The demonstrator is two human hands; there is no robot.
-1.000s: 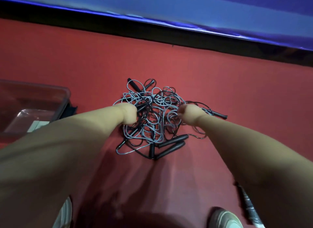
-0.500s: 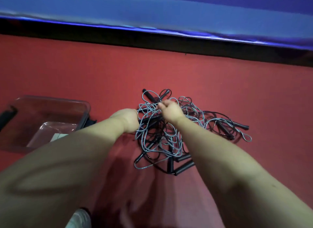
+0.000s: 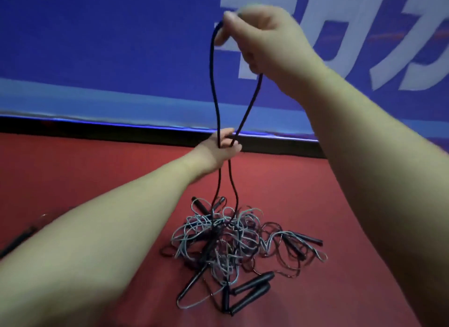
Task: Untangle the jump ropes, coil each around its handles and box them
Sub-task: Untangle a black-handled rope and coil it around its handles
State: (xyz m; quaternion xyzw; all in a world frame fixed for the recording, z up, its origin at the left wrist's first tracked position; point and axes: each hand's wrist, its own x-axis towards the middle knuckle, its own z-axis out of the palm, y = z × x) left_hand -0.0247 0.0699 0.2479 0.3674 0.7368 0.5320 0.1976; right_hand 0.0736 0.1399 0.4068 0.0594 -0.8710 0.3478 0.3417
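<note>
A tangled heap of grey and black jump ropes (image 3: 233, 244) with several black handles (image 3: 252, 292) lies on the red floor. My right hand (image 3: 260, 42) is raised high and pinches the top of a loop of black rope (image 3: 215, 83) pulled up from the heap. Lower down, my left hand (image 3: 223, 149) grips both strands of that loop, which then run down into the tangle. The box is out of view.
A blue banner with white lettering (image 3: 340, 47) hangs behind, above a black strip (image 3: 97, 129) at the edge of the red floor (image 3: 73, 176). A dark object (image 3: 19, 239) pokes out at the left behind my left forearm.
My right hand has lifted a black loop high out of the heap; my left hand has risen off the heap and now grips its two strands. The view has tilted upward, losing the clear box.
</note>
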